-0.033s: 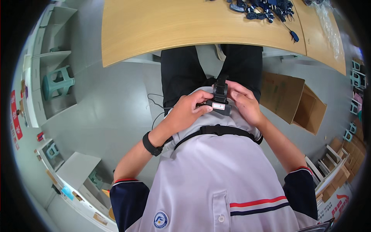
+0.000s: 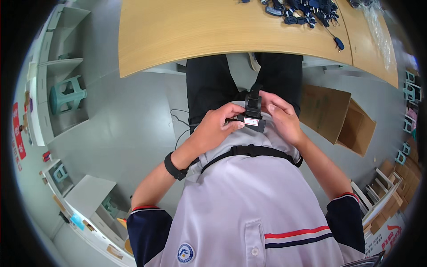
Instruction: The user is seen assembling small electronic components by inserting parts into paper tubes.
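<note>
I hold a small black device [image 2: 251, 120] with a white label close to my stomach, above my lap. A black clip-like part [image 2: 253, 99] sticks up from it. My left hand [image 2: 217, 128] grips the device's left end, thumb near the label. My right hand [image 2: 283, 119] wraps around its right side, fingers at the clip. A black band [image 2: 175, 166] sits on my left wrist. A black strap [image 2: 249, 151] crosses my light shirt just below the hands.
A wooden table [image 2: 200, 31] stands in front of my knees, with a pile of dark small gadgets and cables [image 2: 302, 11] and clear plastic [image 2: 378, 26] at its far right. An open cardboard box [image 2: 342, 120] lies on the floor to the right. A green stool [image 2: 66, 93] and white shelves stand left.
</note>
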{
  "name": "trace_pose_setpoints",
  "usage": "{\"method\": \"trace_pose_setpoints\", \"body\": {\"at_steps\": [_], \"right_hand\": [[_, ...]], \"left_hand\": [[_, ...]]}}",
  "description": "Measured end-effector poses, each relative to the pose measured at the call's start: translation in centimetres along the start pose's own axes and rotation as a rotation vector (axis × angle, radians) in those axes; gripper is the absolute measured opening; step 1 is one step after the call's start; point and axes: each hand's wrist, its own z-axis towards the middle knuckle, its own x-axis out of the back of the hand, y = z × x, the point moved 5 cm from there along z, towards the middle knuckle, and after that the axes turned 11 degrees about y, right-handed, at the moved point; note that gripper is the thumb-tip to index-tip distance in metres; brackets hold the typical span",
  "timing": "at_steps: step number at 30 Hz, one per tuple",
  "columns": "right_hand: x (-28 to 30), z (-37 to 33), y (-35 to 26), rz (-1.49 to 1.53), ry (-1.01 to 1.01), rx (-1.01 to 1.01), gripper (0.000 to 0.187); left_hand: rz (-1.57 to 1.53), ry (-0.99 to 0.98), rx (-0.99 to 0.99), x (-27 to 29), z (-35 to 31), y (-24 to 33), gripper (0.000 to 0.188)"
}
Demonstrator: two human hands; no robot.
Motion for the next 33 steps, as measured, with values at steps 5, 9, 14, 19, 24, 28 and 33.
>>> {"method": "trace_pose_setpoints", "body": {"at_steps": [5, 9, 14, 19, 24, 28, 33], "right_hand": [[2.5, 1.6, -3.5, -0.08, 0.099, 0.259, 0.04], [11.8, -0.8, -2.1, -0.247, 0.504, 0.218, 0.041], [24.3, -11.6, 7.6, -0.362, 0.82, 0.092, 0.04], [24.6, -25.0, 30.2, -0.58, 0.278, -0.748, 0.031], [19.2, -30.7, 28.3, -0.302, 0.551, -0.836, 0.032], [17.3, -30.6, 26.8, -0.167, 0.66, -0.783, 0.033], [16.2, -30.8, 25.7, -0.071, 0.749, -0.724, 0.034]], "left_hand": [[-0.057, 0.214, -0.04, 3.2, 0.3, -0.6, 0.048], [0.136, 0.367, -0.062, 8.5, -1.8, -4.5, 0.041], [0.286, 0.573, 0.262, 13.9, -8.1, -16.7, 0.041], [-0.489, 0.775, 0.563, 7.0, -28.2, -38.8, 0.031], [0.081, 0.252, 0.697, -5.1, -28.7, -22.5, 0.051], [0.116, 0.234, 0.697, -4.9, -28.4, -20.0, 0.049], [0.151, 0.219, 0.666, -3.5, -26.3, -18.3, 0.045]]}}
